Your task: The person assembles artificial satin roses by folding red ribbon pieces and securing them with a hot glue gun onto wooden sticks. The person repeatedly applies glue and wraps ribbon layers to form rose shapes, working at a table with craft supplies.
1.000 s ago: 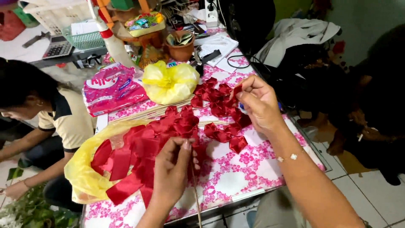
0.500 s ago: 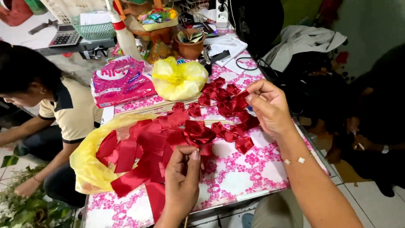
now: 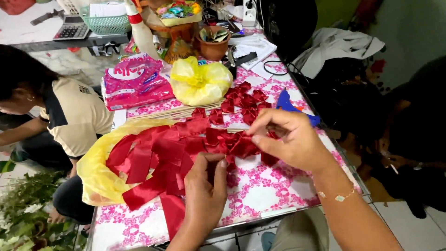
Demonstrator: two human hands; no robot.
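At the near edge of the desk (image 3: 260,195) I see my left hand (image 3: 204,190), fingers curled narrow around a red ribbon piece (image 3: 211,169) that is mostly hidden in the grip; I cannot tell its long axis. Just beyond, my right hand (image 3: 292,142) pinches a folded red ribbon petal (image 3: 241,146) between thumb and fingertips; its long axis runs roughly along the desk's width, its tip pointing toward the left edge. The two hands are near each other, with the petal between them.

Left of the hands, a heap of flat red ribbon strips (image 3: 148,162) spills from one open yellow plastic bag (image 3: 97,176) at the near left corner; the strips overlap too much to count. Past my right hand, finished red petals (image 3: 244,100) lie scattered toward the far edge, about ten, though some overlap. One blue tool (image 3: 290,104) lies by the right edge. Farther on I count one knotted yellow bag (image 3: 200,81) and one pink packet (image 3: 134,81) side by side near the far edge. One person in a beige shirt (image 3: 76,121) crouches beyond the left edge.
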